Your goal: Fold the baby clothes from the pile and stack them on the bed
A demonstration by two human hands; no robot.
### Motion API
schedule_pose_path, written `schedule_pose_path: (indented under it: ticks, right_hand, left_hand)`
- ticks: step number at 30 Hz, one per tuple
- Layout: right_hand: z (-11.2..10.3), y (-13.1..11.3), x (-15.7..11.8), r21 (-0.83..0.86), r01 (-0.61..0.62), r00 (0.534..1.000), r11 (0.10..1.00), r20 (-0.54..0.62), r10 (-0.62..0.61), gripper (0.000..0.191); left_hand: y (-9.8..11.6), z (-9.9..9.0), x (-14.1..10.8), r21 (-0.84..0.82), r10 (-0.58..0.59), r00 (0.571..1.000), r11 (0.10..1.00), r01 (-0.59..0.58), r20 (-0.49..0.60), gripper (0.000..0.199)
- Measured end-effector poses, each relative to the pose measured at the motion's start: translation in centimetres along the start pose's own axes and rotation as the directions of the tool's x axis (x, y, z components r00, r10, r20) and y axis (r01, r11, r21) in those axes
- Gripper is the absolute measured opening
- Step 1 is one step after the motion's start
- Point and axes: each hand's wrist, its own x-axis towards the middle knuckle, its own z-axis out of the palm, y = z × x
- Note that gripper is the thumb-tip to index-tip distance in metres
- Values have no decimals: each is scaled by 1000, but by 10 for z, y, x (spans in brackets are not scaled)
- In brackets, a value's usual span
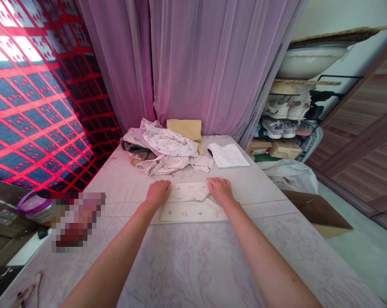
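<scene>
A white garment with small pastel heart-like prints lies partly folded on the table's patterned cover. Its far part is doubled over into a narrow band with a dipping loose edge. At the left end of that band, my left hand has its fingers closed on the cloth's edge. My right hand grips the opposite end, its fingertips on the top corner. Both thumbs are mostly hidden. Just beyond my hands is a rumpled heap of clothes, with a striped piece in front. To its right sits a folded white garment.
A folded yellow cloth lies behind the heap, against a purple curtain. Off the table's right side stand an open cardboard box and a shoe rack. A blurred-out item lies at the left edge.
</scene>
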Motion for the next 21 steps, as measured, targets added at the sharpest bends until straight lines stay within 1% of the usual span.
schedule_pose_path:
  ticks: [3, 7, 11, 16, 18, 20, 21]
  right_hand:
    - [-4, 9, 13, -32, -36, 999, 999, -16, 35, 27]
    - [-1, 14, 22, -32, -69, 997, 997, -23, 69, 23]
    - [7, 12, 21, -33, -91, 995, 995, -50, 89, 25]
    - [10, 12, 17, -21, -127, 989, 992, -74, 126, 26]
    - [9, 10, 15, 6, -107, 990, 994, -88, 107, 27]
    - [8, 5, 11, 47, -29, 993, 998, -109, 34, 33]
    - [8, 0, 8, 63, 35, 994, 997, -105, -28, 37]
  left_hand:
    - [-8, -2, 9, 3, -36, 999, 999, 36, -10, 26]
    - [-16, 5, 12, -28, -63, 997, 998, 62, -35, 22]
    - [-19, 11, 12, -46, -73, 996, 996, 71, -56, 21]
    - [-15, 11, 8, -41, -83, 993, 996, 80, -83, 23]
    - [-10, 11, 2, -23, -53, 991, 998, 50, -123, 28]
    - [-2, 14, -5, 7, 49, 987, 999, -48, -151, 33]
    - [1, 16, -8, 22, 111, 984, 994, -109, -141, 34]
